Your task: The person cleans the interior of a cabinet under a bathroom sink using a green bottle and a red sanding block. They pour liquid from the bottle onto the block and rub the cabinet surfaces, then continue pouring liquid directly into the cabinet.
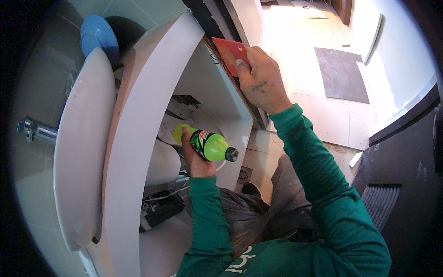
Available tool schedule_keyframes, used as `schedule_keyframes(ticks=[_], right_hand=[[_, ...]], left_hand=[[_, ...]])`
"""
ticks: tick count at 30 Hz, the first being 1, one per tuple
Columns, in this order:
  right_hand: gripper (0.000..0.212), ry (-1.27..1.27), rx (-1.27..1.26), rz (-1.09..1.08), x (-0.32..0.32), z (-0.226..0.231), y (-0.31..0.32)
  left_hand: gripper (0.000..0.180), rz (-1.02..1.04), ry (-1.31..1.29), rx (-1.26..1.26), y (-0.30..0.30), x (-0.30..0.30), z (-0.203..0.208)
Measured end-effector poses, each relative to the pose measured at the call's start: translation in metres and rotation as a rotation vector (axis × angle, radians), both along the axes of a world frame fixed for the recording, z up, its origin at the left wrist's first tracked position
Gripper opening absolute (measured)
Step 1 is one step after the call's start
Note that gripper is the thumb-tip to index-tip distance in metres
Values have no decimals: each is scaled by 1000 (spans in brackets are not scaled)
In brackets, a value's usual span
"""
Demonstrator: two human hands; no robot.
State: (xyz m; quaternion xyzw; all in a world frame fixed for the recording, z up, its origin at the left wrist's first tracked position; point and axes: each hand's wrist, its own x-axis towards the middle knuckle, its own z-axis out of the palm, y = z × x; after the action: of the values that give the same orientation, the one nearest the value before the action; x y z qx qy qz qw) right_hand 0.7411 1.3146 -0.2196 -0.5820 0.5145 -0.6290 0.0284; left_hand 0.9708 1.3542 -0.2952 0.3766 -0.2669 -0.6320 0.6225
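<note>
I see one red plastic scraper (230, 54), flat and roughly square, pressed against the brown raw edge of the white cabinet side panel (226, 99). My right hand (259, 79) has closed on it, thumb on the near face and fingers curled over the far edge, so only the upper left part of the card shows. That arm is stretched up and forward, wrist bent slightly, the green sleeve (323, 184) running back down to the lower right.

My left hand (194, 157) sits lower, inside the opening under the basin. It is wrapped round one bottle (208, 143) of yellow-green drink, held nearly level and tilted a little, its dark cap (231, 154) pointing right towards the panel. The fingers grip the middle, over the label; the forearm rises almost straight up from the lower edge of the view.

Behind the bottle, inside the cabinet, I make out the pale underside of the basin bowl (161, 164) and some dark fittings with a white cable (159, 207) below it; I cannot tell exactly what they are. To the left the white worktop (138, 138) curves past, with one oval basin rim (80, 147), one blue round disc (97, 34) above it and one chrome fitting (37, 131) on the tiled wall. My grey-trousered knees (258, 212) are folded beneath me on the pale floor (323, 115).
</note>
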Motion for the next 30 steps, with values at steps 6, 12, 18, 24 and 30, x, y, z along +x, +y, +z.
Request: schedule_keyframes(ticks=[6,12,18,24,30], right_hand=[[13,55,-82,-61,12,3,-19],[13,53,-93,59,-15,-9,6],[11,-68,44,52,-26,-49,31],[29,-55,-48,-52,8,-101,10],[26,82,-7,-144,27,-101,-5]], left_hand=[[50,20,-29,-3,-3,-1,-3],[34,11,79,63,1,-1,-3],[34,-38,111,69,4,0,-1],[36,31,61,123,2,-4,1],[30,-31,66,124,-3,2,-3]])
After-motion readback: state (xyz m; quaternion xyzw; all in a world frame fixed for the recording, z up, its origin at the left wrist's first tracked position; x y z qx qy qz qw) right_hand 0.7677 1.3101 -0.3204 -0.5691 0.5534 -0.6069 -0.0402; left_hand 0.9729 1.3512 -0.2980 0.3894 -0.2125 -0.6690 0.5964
